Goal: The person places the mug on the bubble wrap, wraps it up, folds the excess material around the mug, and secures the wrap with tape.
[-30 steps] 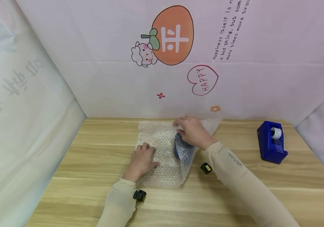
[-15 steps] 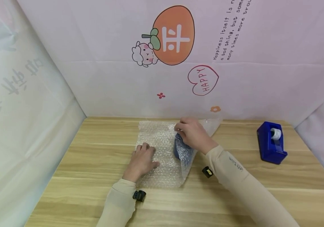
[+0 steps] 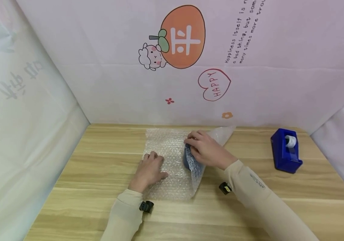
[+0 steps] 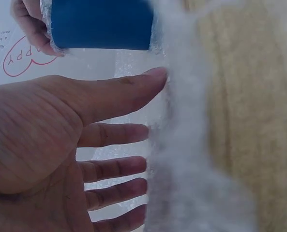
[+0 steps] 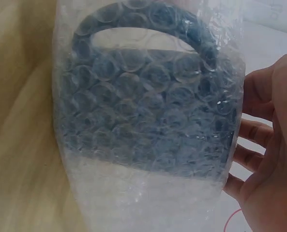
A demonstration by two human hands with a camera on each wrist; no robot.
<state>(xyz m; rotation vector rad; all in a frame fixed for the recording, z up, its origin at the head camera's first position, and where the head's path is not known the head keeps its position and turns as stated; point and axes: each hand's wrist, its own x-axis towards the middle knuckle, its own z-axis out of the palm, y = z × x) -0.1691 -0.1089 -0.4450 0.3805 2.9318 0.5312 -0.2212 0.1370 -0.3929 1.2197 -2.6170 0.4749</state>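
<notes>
A blue mug [image 3: 186, 161] lies on its side on a sheet of bubble wrap [image 3: 170, 182]. The wrap's right part is folded over it. Through the clear bubbles, the right wrist view shows the mug's handle [image 5: 138, 14]. The person's right hand [image 3: 205, 149] is bent over the mug's far end, fingers and thumb holding the folded wrap there. At the sheet's left edge, the left hand [image 3: 150, 171] rests on the wrap with fingers spread. In the left wrist view its fingertips touch the sheet, below the bare blue side of the mug [image 4: 102, 24].
A blue tape dispenser [image 3: 284, 152] with a white roll stands at the right on the wooden table [image 3: 99, 180]. Behind the table hangs a printed white cloth [image 3: 123, 97], close to the wrap's far edge. Another cloth [image 3: 24, 117] borders the left side.
The right hand has shifted slightly toward the person along the folded wrap, its forearm moving right and nearer. The left hand and the mug stay nearly where they were.
</notes>
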